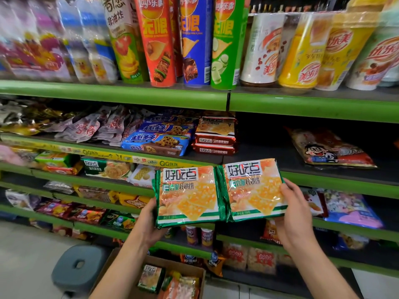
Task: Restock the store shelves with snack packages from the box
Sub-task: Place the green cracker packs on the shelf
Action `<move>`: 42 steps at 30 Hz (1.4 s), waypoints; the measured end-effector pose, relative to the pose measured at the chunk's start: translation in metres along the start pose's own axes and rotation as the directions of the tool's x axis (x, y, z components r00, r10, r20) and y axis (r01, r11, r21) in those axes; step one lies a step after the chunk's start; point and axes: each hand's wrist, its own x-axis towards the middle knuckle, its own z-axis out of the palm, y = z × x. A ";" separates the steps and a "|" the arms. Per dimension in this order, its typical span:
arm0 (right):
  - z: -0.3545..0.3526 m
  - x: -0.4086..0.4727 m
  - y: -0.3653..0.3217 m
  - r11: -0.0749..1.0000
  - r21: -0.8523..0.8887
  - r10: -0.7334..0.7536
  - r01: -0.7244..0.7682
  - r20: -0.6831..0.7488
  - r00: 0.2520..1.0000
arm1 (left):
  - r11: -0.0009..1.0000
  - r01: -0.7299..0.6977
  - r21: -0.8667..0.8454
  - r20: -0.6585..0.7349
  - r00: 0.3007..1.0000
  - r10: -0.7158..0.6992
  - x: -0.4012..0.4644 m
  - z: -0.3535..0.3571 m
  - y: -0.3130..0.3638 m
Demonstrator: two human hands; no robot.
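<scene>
The left hand [151, 221] grips the lower left edge of one green-and-orange cracker pack [189, 196], with its fingers hidden behind the pack, and the right hand [294, 212] holds the right edge of a second, same-looking pack [254, 189] with the thumb on the front and the fingers curled behind. The two packs are side by side, touching, held in the air in front of the green shelves [313, 104], below the red packs [214, 137] of the same brand. Below, between the forearms, the cardboard box [200, 275] stands on the floor with more packages inside, and a grey stool [79, 266] is just left of it.
</scene>
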 end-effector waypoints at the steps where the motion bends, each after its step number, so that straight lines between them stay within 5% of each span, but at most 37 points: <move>1: 0.000 -0.001 0.001 1.000 0.002 0.002 -0.002 -0.001 1.000 | 1.000 -0.006 -0.005 0.004 1.000 0.006 -0.001 -0.001 0.000; 42: 0.011 -0.015 -0.002 0.998 0.039 0.057 -0.057 0.003 0.998 | 1.000 -0.011 0.010 -0.040 0.999 0.011 -0.003 -0.005 -0.001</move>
